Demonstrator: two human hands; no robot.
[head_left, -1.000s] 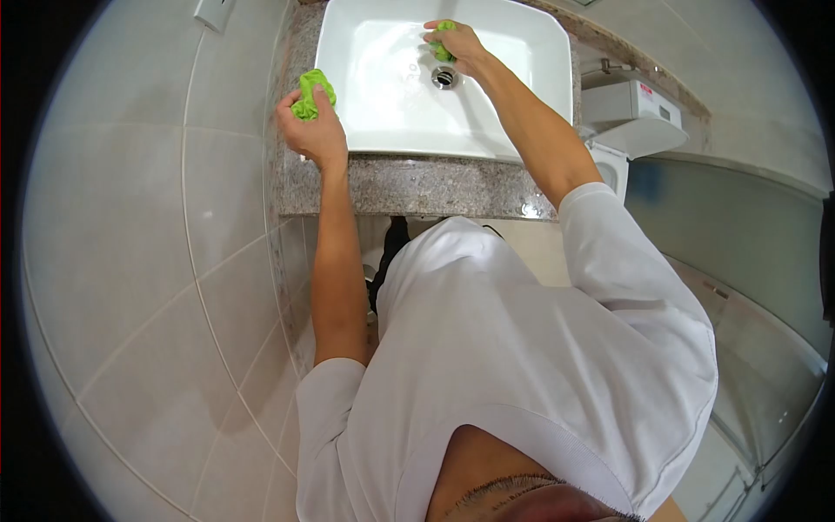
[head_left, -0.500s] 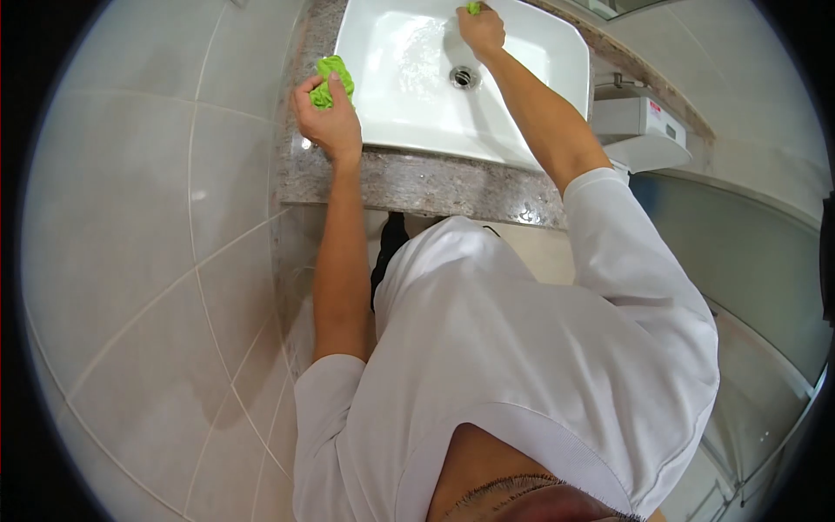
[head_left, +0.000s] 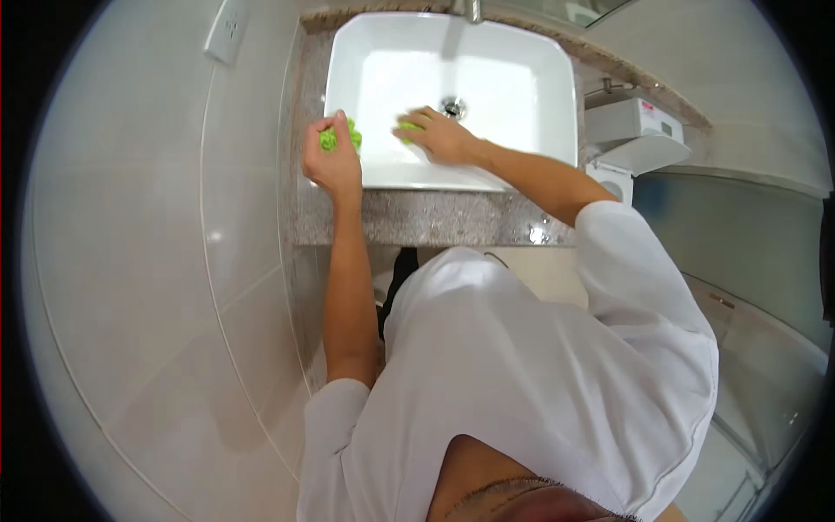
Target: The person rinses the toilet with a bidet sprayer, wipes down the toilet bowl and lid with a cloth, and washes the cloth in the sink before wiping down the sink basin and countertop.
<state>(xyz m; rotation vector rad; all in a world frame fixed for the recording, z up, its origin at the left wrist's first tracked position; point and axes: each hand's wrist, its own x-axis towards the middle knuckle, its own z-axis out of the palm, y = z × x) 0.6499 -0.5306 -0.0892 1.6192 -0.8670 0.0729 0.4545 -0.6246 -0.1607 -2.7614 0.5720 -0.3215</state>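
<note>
My left hand (head_left: 333,161) is closed around a crumpled bright green cloth (head_left: 329,139) at the left rim of a white sink (head_left: 391,35). Inside the basin, my right hand (head_left: 442,137) presses a second, smaller piece of green cloth (head_left: 409,129) with its palm down. Its fingers are slightly smeared by motion and cover most of that piece. Just beyond the right hand lies the metal drain (head_left: 452,108).
A speckled stone counter (head_left: 444,217) surrounds the sink, with a metal faucet (head_left: 472,10) at the back. To the right stand a white box-shaped unit (head_left: 635,122) and a toilet (head_left: 615,184). A tiled wall with a socket plate (head_left: 228,30) borders the left.
My right hand has moved from the back of the basin toward the front left, with the green cloth under it. The left hand keeps its cloth near the rim. My view has tilted.
</note>
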